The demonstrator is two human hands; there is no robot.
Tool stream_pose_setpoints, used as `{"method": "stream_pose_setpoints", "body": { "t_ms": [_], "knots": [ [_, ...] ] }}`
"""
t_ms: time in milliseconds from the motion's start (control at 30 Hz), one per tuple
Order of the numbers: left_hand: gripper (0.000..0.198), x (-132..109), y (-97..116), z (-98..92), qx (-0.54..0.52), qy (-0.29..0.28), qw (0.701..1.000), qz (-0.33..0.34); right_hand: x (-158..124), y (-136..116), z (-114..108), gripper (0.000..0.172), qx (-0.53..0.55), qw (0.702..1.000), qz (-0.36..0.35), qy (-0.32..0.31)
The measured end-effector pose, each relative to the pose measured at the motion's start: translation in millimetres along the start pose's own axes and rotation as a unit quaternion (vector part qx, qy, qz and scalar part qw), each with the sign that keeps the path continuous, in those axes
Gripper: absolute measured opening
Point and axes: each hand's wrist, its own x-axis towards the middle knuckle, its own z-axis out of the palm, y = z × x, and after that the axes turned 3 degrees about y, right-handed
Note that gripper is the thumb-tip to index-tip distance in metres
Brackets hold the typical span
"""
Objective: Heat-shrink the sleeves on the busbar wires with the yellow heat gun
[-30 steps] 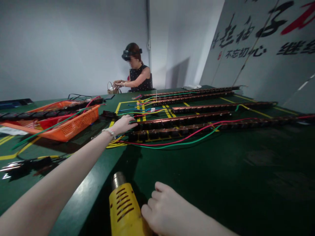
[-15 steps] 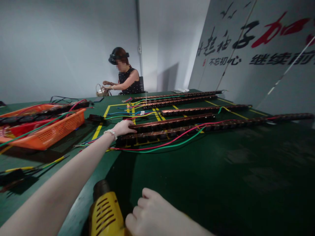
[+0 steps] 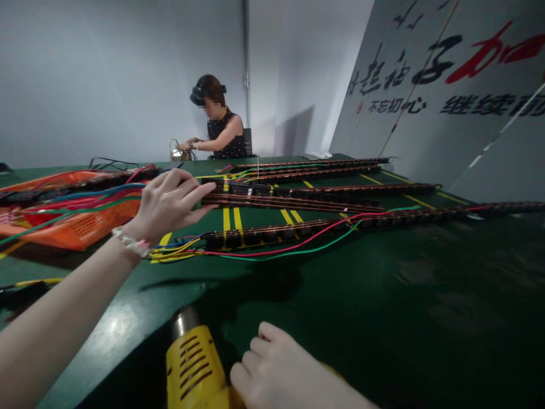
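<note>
My left hand point(image 3: 168, 204) is stretched out over the green table point(image 3: 383, 295) and pinches the near end of a long black and copper strip point(image 3: 289, 202), which hangs lifted above the others. A white bead bracelet is on that wrist. A second such strip point(image 3: 298, 228) lies just below it, with red, green and yellow wires point(image 3: 272, 250) trailing from it. At the bottom edge my right hand point(image 3: 276, 372) is curled round a yellow heat gun point(image 3: 193, 369), whose metal nozzle points away from me.
An orange basket point(image 3: 80, 227) with strips and wires stands at the left. More long strips point(image 3: 323, 170) lie further back on yellow floor-tape lines. A seated person point(image 3: 221, 128) works at the far end. A lettered board point(image 3: 447, 102) leans at the right.
My left hand has drawn back towards me and up, lifting the end of one long strip off the table. My right hand stays on the heat gun.
</note>
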Motion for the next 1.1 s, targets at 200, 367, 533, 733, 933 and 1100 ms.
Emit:
{"method": "stream_pose_setpoints", "body": {
  "t_ms": [200, 367, 533, 733, 933, 1100],
  "knots": [
    [0.05, -37, -5, -65.6, 0.144, 0.077, 0.985, 0.049, -4, -4, 4, 0.009, -0.041, 0.999, 0.002, 0.033],
    [0.064, -61, 20, -97.8, 0.101, 0.077, 0.992, -0.004, -3, -6, 9, 0.006, -0.031, 0.999, 0.017, 0.023],
    [0.056, -70, 61, -95.3, -0.014, 0.014, 1.0, -0.003, -3, -9, 11, 0.005, -0.065, 0.997, 0.016, 0.03],
    [0.03, -64, 95, -64.7, -0.107, -0.06, 0.992, 0.005, -3, -18, -3, 0.004, -0.024, 0.999, 0.027, 0.011],
    [0.038, -59, 114, -36.2, -0.215, -0.178, 0.957, -0.074, -3, -21, -5, 0.002, -0.001, 0.998, 0.059, -0.025],
    [0.054, -50, 127, -15.4, -0.26, -0.268, 0.916, -0.148, 0, -18, -7, 0.003, 0.027, 0.993, 0.081, -0.075]
  ]
}}
